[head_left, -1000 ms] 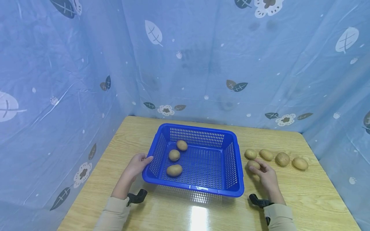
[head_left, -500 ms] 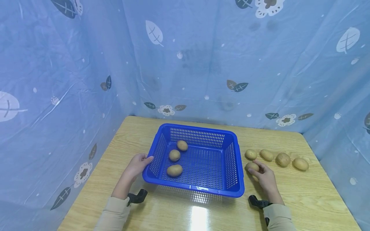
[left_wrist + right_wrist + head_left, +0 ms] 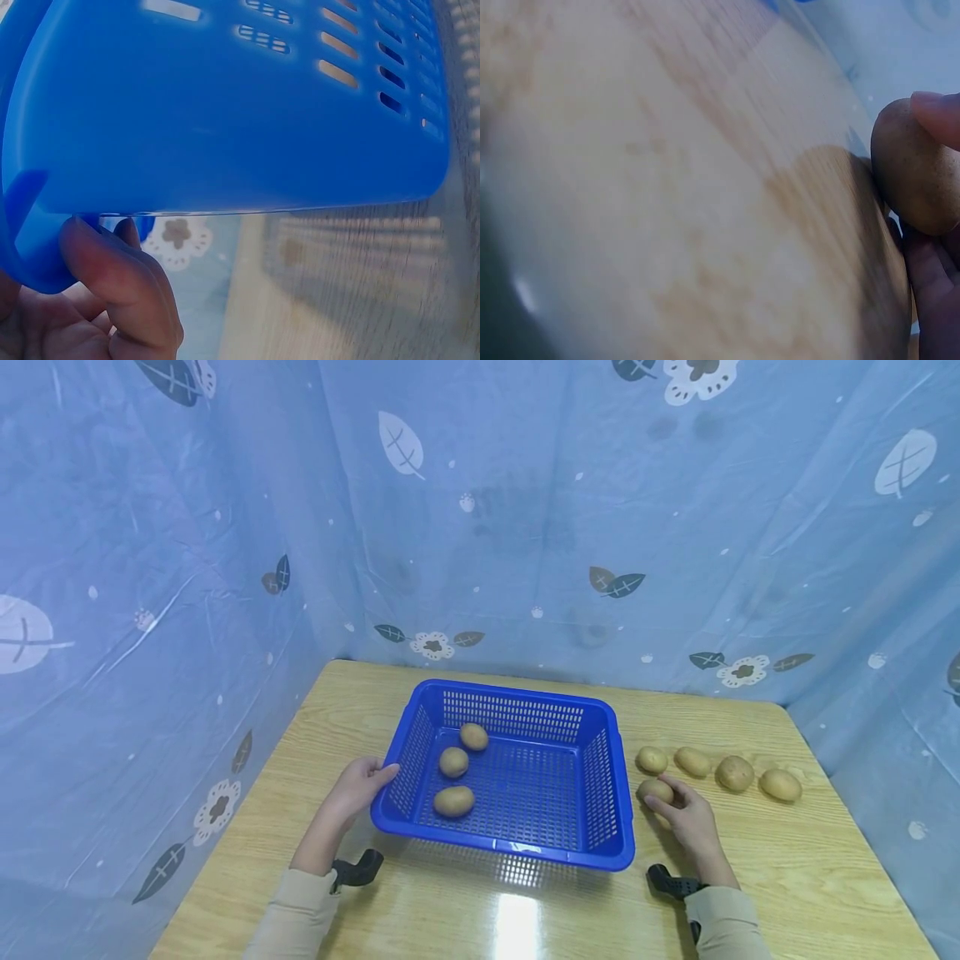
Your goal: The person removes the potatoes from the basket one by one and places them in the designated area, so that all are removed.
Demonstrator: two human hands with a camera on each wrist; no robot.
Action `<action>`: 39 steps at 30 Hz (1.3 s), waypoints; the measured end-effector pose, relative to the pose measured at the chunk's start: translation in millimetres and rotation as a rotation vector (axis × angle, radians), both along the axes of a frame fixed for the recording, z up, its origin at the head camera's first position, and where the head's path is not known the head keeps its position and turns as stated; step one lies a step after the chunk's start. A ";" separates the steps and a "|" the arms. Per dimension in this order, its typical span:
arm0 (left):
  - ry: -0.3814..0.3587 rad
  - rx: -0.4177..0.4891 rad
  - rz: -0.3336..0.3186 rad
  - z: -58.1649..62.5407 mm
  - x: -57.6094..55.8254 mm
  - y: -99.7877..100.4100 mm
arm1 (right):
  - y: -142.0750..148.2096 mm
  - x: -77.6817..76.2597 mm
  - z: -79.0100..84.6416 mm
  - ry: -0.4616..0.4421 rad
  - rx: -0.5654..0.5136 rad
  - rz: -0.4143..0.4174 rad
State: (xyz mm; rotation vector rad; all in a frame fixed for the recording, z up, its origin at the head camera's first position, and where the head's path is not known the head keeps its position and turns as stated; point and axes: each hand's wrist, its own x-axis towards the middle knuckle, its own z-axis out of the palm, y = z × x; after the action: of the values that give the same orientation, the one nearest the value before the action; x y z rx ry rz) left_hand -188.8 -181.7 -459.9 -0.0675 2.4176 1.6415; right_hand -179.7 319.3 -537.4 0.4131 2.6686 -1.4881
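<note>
A blue plastic basket [image 3: 517,856] with slotted walls stands mid-table, with three potatoes lying in its left part; the frontmost is a longish potato [image 3: 453,802]. My left hand [image 3: 357,789] grips the basket's left rim, thumb on top, and in the left wrist view its curled fingers [image 3: 124,281] sit under the rim. To the right of the basket, my right hand [image 3: 688,817] holds a potato [image 3: 656,791] between thumb and fingers. The right wrist view shows this potato [image 3: 911,169] from the side, the thumb on its top and fingers below.
Behind and right of my right hand several potatoes lie in a row: a small one [image 3: 652,760], an oblong one [image 3: 692,762], a round one [image 3: 735,773] and an oval one [image 3: 781,785]. A blue patterned curtain [image 3: 517,527] surrounds the wooden table [image 3: 585,918].
My right hand has shifted the potato slightly to the left, toward the basket, then stayed nearly still. The left hand and the basket have not moved.
</note>
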 end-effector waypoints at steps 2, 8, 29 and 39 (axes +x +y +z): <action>0.002 -0.008 -0.001 -0.5 0.0 0.1 | 0.6 -0.5 -0.2 0.002 0.005 0.000; -0.008 -0.027 0.017 -0.9 -0.6 -0.1 | 1.7 -0.6 0.4 0.013 -0.001 0.004; -0.004 -0.003 -0.003 0.3 0.2 -1.2 | 8.1 3.7 11.6 0.071 -0.033 -0.020; -0.013 0.001 0.000 -0.2 -0.7 -1.2 | 6.8 5.1 31.6 0.188 -0.021 0.003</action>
State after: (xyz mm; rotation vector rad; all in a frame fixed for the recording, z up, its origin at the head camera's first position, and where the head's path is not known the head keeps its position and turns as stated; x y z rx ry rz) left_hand -189.4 -182.9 -460.1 -0.0775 2.4075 1.6365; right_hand -174.6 326.1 -505.8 0.2812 2.7887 -1.6294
